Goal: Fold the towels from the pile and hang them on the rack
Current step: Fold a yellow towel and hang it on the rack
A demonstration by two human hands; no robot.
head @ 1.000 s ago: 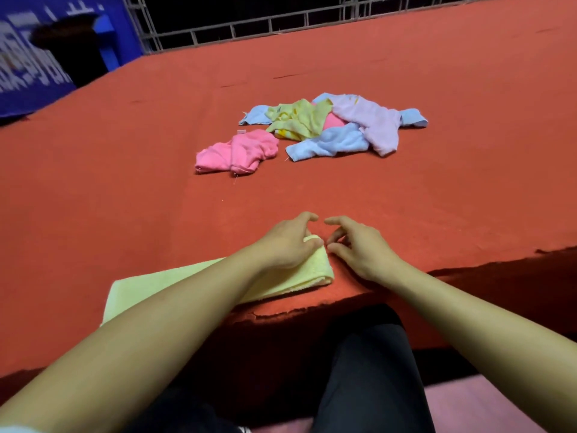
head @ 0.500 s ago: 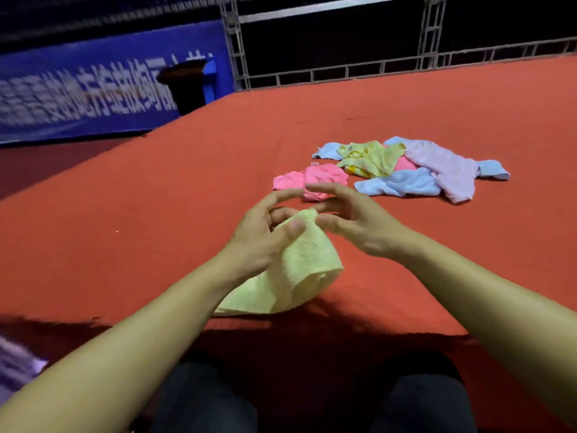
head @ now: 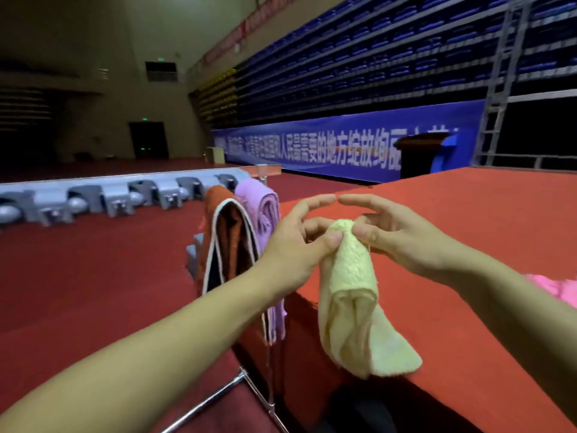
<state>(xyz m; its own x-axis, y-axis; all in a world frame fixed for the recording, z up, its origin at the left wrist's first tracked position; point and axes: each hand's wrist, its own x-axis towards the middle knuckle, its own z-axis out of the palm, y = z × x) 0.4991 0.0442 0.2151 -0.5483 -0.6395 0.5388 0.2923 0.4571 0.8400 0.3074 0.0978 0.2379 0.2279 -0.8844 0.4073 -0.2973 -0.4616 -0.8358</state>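
Up in the air over the near edge of the red table [head: 468,245], the folded yellow towel [head: 352,295] hangs by its top end, its loose lower corner dangling just past the table edge. Both hands pinch that top end: the left hand [head: 296,245] presses its thumb and a curled finger against the cloth with its index finger stretched out above, and the right hand [head: 396,235] grips from the other side with thumb and fingers, its index finger likewise extended so that the two fingertips nearly meet. Just left of the left hand, a brown towel [head: 228,242] with a pale border and a lilac towel [head: 262,210] hang side by side on the rack [head: 215,398], whose metal bar shows below the left forearm. A scrap of pink towel [head: 559,289] lies on the table at the right margin. Left of the rack, open red floor stretches back. Behind runs a blue banner [head: 343,148] with white Chinese characters, too blurred to read surely.
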